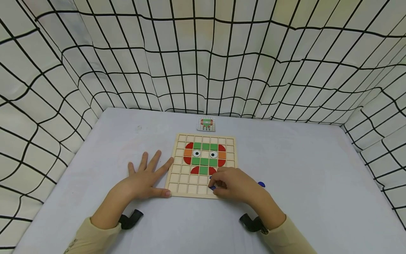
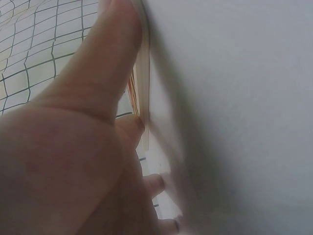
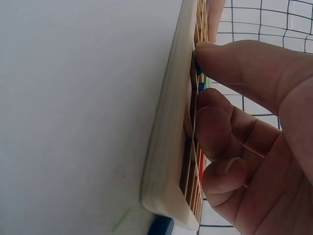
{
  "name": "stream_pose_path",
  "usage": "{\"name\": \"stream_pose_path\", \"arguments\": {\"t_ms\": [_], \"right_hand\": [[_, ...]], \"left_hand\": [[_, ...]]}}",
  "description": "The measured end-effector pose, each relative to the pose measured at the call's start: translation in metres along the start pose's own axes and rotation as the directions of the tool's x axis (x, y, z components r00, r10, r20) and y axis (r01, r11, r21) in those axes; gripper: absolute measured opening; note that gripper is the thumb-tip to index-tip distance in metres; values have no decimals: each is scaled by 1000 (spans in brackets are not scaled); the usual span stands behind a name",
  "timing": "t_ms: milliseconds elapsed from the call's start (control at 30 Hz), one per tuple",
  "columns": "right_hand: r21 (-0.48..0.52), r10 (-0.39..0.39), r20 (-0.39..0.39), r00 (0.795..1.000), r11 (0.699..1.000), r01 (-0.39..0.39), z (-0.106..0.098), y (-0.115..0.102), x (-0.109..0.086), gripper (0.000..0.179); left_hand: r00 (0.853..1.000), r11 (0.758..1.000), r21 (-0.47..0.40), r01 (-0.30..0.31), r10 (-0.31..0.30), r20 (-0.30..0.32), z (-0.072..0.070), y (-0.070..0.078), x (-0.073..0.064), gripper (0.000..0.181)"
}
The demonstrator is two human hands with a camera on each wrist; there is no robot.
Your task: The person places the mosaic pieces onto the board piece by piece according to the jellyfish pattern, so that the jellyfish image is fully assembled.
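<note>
A wooden grid board [image 1: 184,188] lies on the white table, with red, orange and green tiles and two eye tiles making a face-like pattern. My left hand [image 1: 144,181] is spread with straight fingers; its thumb and index finger touch the board's left side. Over the board's lower right, my right hand [image 1: 234,184] pinches a small blue tile [image 1: 213,188] between thumb and index finger, low over the cells. In the right wrist view this blue tile [image 3: 198,66] shows under the thumb tip, with another blue tile [image 3: 201,86] close by. The other right fingers are curled.
Behind the board lies a small pattern card [image 1: 206,124] with a similar picture. One loose blue piece [image 1: 261,184] is on the table right of the board, partly behind the right wrist. White walls with a black grid [image 1: 196,53] surround the table.
</note>
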State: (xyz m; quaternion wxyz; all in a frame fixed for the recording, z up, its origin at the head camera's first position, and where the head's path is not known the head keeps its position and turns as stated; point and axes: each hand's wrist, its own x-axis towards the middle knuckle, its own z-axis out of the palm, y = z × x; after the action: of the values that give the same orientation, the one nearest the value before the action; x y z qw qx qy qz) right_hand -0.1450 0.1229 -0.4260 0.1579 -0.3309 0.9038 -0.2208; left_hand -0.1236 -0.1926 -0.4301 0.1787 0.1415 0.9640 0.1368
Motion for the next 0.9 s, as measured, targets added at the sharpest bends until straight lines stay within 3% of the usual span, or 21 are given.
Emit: {"name": "stream_pose_path", "arguments": {"t_ms": [467, 900], "right_hand": [[-11, -40, -33, 999, 999, 40, 3, 3, 2, 9], [-18, -14, -29, 999, 1000, 14, 1, 3, 1, 13]], "left_hand": [[1000, 1000, -5, 9, -9, 5, 0, 3, 1, 111], [1000, 1000, -8, 12, -12, 2, 0, 1, 1, 111]]}}
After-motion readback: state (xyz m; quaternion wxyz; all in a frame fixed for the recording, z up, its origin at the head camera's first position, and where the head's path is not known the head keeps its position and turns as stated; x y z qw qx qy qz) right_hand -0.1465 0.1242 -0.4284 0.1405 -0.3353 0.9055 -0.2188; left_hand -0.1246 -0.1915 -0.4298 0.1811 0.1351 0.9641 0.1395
